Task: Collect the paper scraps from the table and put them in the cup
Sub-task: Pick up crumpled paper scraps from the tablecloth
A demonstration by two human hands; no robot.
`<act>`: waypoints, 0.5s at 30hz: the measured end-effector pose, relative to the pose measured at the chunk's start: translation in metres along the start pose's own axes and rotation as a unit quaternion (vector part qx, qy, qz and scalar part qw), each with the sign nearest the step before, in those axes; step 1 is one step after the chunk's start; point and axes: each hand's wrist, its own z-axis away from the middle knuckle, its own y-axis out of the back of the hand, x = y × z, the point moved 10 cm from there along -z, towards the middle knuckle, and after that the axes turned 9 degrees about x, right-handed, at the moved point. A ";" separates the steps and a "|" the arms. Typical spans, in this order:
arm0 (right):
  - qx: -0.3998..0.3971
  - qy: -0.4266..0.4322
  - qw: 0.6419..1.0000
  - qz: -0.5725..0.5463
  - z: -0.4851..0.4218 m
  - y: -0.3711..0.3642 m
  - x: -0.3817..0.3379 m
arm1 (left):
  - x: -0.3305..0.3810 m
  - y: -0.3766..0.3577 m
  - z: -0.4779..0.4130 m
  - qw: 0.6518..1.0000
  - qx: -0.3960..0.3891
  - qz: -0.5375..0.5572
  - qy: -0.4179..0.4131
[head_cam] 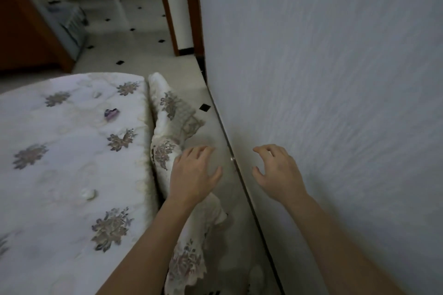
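Note:
A table (60, 165) under a white cloth with grey flower embroidery fills the left side. On it lie a crumpled white paper scrap (88, 194), a small white scrap (97, 94) further back and a purple scrap (110, 113). No cup is in view. My left hand (194, 172) hovers off the table's right edge, above the hanging cloth, fingers spread and holding nothing. My right hand (278, 170) hangs in front of the wall, fingers curled apart, with nothing in it.
A textured white wall (335, 103) rises close on the right. A narrow strip of tiled floor (215, 141) runs between table and wall. Behind are a doorway frame (172, 19), a brown cabinet (21, 31) and a grey basket (69, 24).

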 end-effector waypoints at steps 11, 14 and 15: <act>-0.089 0.107 0.979 -0.147 -0.135 -0.079 -0.098 | -0.103 0.055 0.007 0.972 0.093 -0.094 0.193; -0.114 0.161 0.966 -0.168 -0.145 -0.110 -0.145 | -0.139 0.073 0.023 0.955 0.116 -0.126 0.243; -0.120 0.183 0.960 -0.172 -0.147 -0.121 -0.160 | -0.152 0.075 0.029 0.948 0.116 -0.137 0.261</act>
